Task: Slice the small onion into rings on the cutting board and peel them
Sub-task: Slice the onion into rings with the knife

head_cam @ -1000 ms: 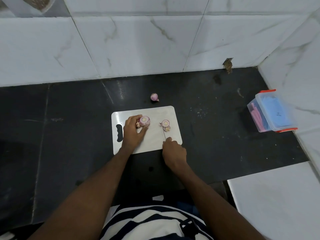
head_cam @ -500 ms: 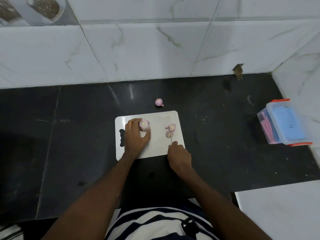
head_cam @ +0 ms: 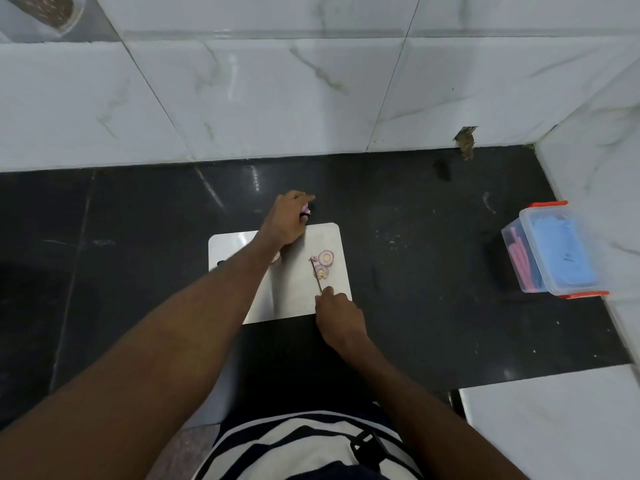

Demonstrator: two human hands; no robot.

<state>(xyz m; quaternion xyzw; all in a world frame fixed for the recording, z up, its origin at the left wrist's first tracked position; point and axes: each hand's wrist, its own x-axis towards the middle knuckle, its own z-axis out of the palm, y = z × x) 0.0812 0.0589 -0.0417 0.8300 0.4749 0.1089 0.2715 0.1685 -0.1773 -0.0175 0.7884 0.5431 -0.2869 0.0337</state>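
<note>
A white cutting board [head_cam: 298, 299] lies on the black counter. Two onion slices [head_cam: 325, 263] rest near its right edge. My right hand [head_cam: 341, 315] grips a small knife [head_cam: 316, 274] whose blade lies on the board beside the slices. My left hand [head_cam: 285, 218] is stretched past the board's far edge, its fingers closed around a small pink onion piece [head_cam: 305, 209] on the counter. A bit of the cut onion [head_cam: 275, 258] shows on the board under my left wrist, mostly hidden.
A clear plastic box [head_cam: 550, 252] with orange clips and a blue lid stands at the right by the white tiled wall. The tiled wall runs along the back. A white ledge [head_cam: 554, 427] sits at the near right.
My left hand let go of the onion on the board and reached forward over the far edge to the small onion piece on the counter. The right hand with the knife stayed put.
</note>
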